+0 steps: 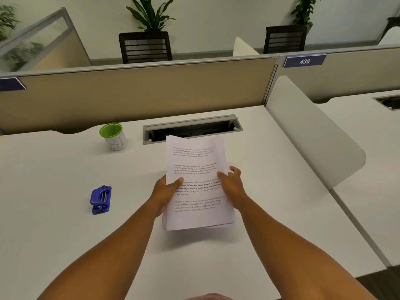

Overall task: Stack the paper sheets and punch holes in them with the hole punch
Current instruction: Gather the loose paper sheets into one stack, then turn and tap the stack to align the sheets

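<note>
A stack of printed paper sheets (194, 161) is lifted off the white desk (54, 169), tilted toward me, its shadow on the desk below. My left hand (166, 189) grips the stack's left edge with the thumb on top. At the right edge, my right hand (230, 180) holds the sheets, thumb on the page and fingers curled behind. A blue hole punch (101, 199) lies on the desk well left of the stack, untouched.
A green-rimmed cup (113, 136) stands at the back left. A cable slot (192, 126) is sunk into the desk behind the papers. A beige partition (138, 92) closes the back, and a white divider (313, 135) bounds the right side.
</note>
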Demonstrator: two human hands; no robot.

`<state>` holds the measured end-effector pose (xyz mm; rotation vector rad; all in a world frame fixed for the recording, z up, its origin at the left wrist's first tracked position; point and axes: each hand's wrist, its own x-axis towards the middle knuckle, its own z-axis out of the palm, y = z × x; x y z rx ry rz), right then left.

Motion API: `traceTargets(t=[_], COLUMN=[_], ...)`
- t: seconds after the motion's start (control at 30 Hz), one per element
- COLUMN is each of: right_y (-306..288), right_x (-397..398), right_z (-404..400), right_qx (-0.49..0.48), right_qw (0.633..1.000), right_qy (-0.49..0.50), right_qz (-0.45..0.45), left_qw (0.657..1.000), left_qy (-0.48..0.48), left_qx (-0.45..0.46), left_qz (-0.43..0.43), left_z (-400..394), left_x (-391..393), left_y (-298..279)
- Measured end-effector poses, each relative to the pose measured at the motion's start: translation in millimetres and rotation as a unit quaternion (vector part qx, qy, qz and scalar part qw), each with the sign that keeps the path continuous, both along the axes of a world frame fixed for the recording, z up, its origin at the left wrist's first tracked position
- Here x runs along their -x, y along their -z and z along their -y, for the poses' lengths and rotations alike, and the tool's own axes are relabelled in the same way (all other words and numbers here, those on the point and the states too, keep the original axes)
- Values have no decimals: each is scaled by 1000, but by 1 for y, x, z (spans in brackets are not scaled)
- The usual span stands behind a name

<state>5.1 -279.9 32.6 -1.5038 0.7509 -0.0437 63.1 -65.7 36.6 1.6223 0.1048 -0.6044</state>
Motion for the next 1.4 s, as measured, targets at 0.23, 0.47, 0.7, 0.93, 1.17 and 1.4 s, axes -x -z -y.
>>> traceTargets(t=[0.23,0.47,0.7,0.93,1.17,1.4], right_y=[-13,-29,-18,-18,-1,-19], right_x=[-5,-12,-3,-3,4,0], right_z=[16,5,-1,-2,0,5], right_qx=[74,195,227,261,270,238], right_qw=[995,967,957,944,944,951], right_qy=[-50,-27,-67,-62,-111,-81], right_qz=[36,161,166,192,154,181], left_qw=[998,991,989,986,991,992], left_qy=[-37,-58,-67,-65,-12,-21], left_qx=[-1,-4,3,8,-18,-4], left_qz=[47,120,130,154,135,124], left_z=[-1,10,11,10,1,0], left_x=[-13,-21,-17,-18,-16,-20], left_y=[-12,-27,-16,-22,-13,-26])
